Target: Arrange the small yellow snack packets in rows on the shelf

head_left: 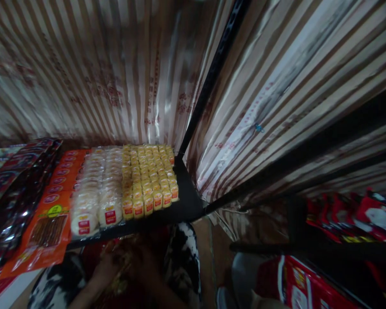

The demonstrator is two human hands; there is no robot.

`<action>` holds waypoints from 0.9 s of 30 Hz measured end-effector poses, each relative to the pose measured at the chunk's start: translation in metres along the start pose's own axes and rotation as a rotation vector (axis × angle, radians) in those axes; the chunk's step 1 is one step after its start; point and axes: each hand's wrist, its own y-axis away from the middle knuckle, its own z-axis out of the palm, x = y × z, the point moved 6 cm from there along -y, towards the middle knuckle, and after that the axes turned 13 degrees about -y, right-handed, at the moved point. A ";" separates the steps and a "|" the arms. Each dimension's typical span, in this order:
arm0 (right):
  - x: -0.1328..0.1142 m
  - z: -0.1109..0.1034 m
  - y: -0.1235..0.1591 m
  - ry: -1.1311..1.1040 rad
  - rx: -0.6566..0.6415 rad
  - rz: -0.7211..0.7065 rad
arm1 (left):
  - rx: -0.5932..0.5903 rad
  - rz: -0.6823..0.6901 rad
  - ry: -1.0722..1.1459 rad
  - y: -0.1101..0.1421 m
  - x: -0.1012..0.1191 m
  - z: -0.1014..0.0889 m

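Observation:
Low in the head view, below the front edge of a dark shelf [189, 193], both hands are in deep shadow. My left hand [106, 269] reaches in between the knees, its fingers blurred. My right hand [144, 259] is close beside it, darker still. Small yellowish wrapped pieces [117, 285] show faintly under and between the hands, in front of something dark red. Whether either hand grips one is too dim to tell. Above on the shelf stand tight rows of yellow-wrapped snack cakes [151, 180] and clear-wrapped round white cakes [111, 189].
Orange snack packets [51, 219] and dark shiny packets [16, 189] lie left on the shelf. Striped plastic sheeting [116, 77] hangs behind. Black metal posts [209, 77] frame the corner. Red packages [376, 214] sit on another rack at right, with a large red pack [299, 283] below.

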 end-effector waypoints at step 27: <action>-0.130 -0.111 0.020 -0.552 -0.054 -0.200 | -0.387 0.045 1.376 0.055 0.141 -0.042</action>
